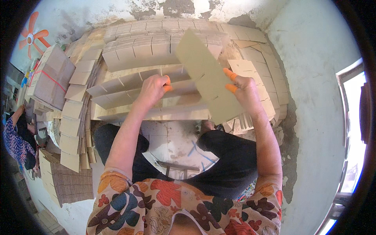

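Note:
My right hand (243, 90), with orange covers on its fingertips, grips a flat cardboard strip (207, 76) by its right edge. That strip slants from upper left to lower right and has short slots cut in it. My left hand (155, 87) also wears orange fingertip covers. Its fingers are pinched together at a long slotted cardboard strip (127, 83) standing on edge; the exact contact is hidden. Nearer to me, another long cardboard strip (152, 112) runs roughly parallel on the low table (94, 111).
Stacked slotted cardboard (141, 51) lines the table's far side. More cardboard piles stand at the right (252, 76) and left (74, 109). A carton with red strap (53, 76) and an orange fan (31, 37) are far left. Another person (19, 137) sits at the left edge.

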